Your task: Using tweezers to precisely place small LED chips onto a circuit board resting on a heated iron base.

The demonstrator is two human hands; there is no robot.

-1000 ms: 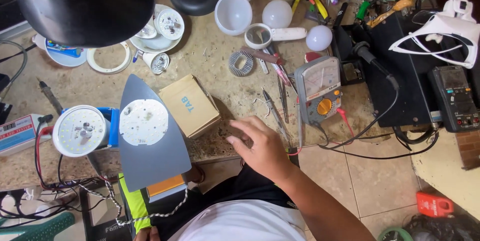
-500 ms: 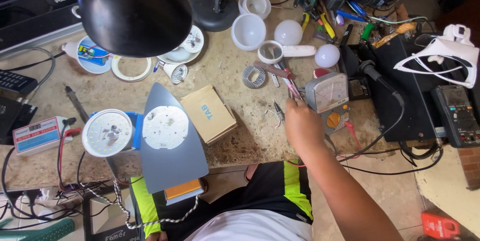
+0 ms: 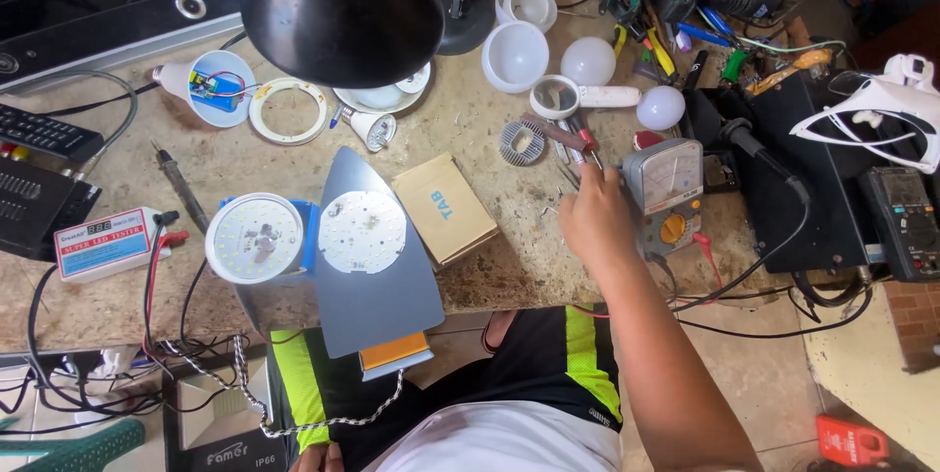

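Reaching at two o'clock, I had my right hand [image 3: 595, 217] over the small tools [image 3: 573, 144] beside the meter [image 3: 666, 188] | finger state: cannot tell | left hand [image 3: 315, 457] low, mostly hidden.

right hand [image 3: 595, 220] | moved from table edge | up to hand tools [image 3: 571, 139]

A cardboard box [image 3: 446, 210] lies mid-desk; left of it an upturned iron [image 3: 377, 276], above it a black lamp shade [image 3: 343, 7], far right a white hanger [image 3: 881, 119].
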